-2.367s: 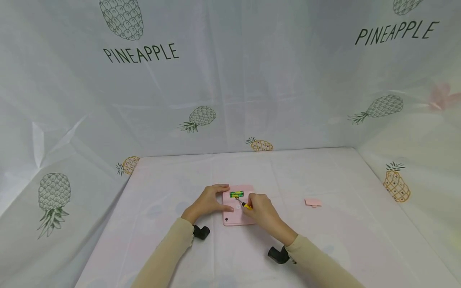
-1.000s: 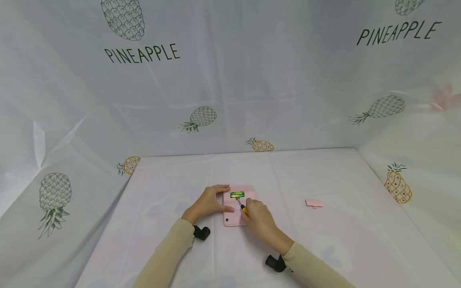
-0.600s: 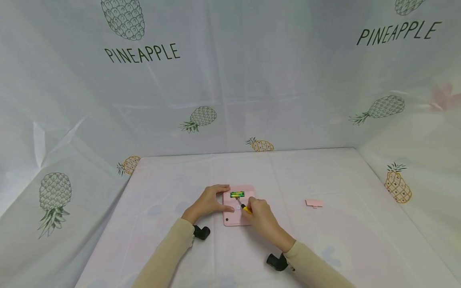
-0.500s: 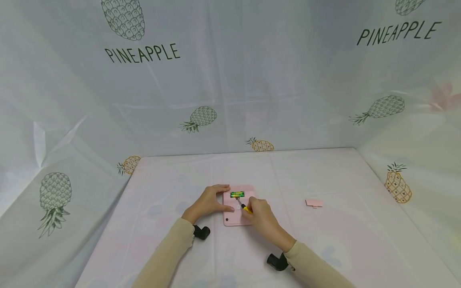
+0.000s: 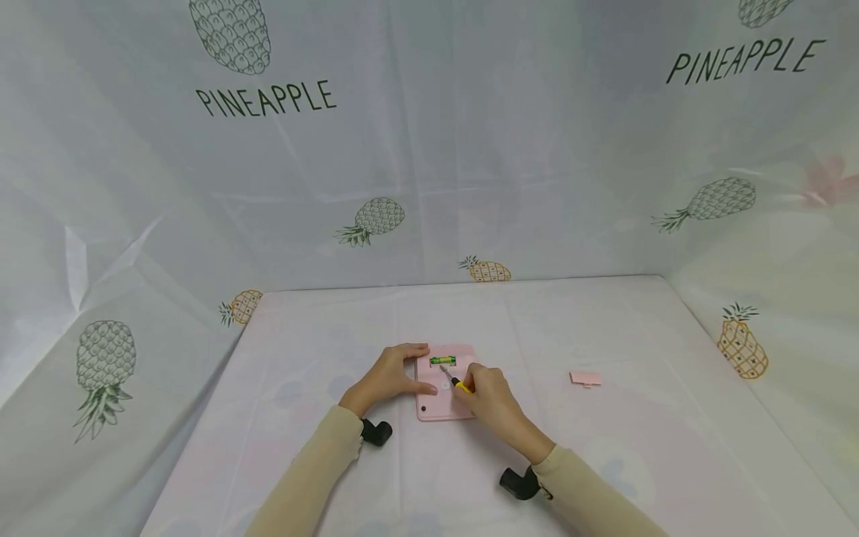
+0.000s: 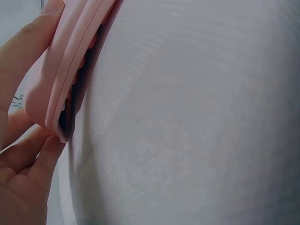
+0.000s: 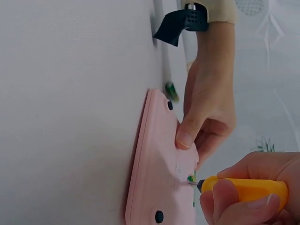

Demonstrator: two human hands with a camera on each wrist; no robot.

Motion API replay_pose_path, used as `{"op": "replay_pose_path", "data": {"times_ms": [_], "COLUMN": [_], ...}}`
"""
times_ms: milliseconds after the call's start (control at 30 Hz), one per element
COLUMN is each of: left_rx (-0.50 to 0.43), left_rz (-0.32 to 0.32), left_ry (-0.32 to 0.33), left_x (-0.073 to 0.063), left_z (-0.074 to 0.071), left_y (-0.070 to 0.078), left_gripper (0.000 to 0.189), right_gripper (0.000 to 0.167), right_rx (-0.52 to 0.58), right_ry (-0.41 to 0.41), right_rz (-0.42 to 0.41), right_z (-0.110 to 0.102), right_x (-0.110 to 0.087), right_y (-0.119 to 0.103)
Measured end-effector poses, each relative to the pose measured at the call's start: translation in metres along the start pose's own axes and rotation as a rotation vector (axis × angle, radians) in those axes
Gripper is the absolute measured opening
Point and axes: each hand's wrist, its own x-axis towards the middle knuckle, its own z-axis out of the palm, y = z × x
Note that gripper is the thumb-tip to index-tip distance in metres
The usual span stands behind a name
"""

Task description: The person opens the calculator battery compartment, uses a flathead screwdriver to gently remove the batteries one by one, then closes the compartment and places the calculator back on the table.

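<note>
A pink calculator point(image 5: 439, 410) lies face down on the table, with an edge of its keys showing in the left wrist view. My left hand point(image 5: 391, 377) grips its left side between thumb and fingers. In the open battery compartment sits a green battery point(image 5: 443, 360), slightly slanted. My right hand point(image 5: 495, 399) holds a screwdriver point(image 7: 243, 188) by its yellow handle, the metal tip at the compartment's near edge; whether it touches the battery I cannot tell. The pink battery cover point(image 5: 585, 378) lies apart, to the right.
A pale cloth covers the table point(image 5: 322, 321), and a pineapple-print curtain point(image 5: 429, 149) surrounds it. Black wrist mounts point(image 5: 520, 483) stick out by both sleeves. Beyond the calculator, in the right wrist view, a small blurred green object point(image 7: 172, 91) lies near the left forearm.
The green battery has shifted in its compartment and now looks narrower and slanted, with a gap below it. My right hand and screwdriver moved slightly away and right. My left hand stayed.
</note>
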Motion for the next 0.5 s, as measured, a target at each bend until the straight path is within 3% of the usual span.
{"op": "replay_pose_path", "data": {"times_ms": [500], "left_rx": [0.003], "left_rz": [-0.001], "left_ry": [0.0], "left_x": [-0.0002], "left_z": [-0.0003], "left_y": [0.0007], "left_gripper": [0.088], "right_gripper": [0.027], "right_rx": [-0.013], "right_ry": [0.006], "right_rz": [-0.018], "right_z": [-0.0012], "right_x": [-0.0018], "right_y": [-0.0019]}}
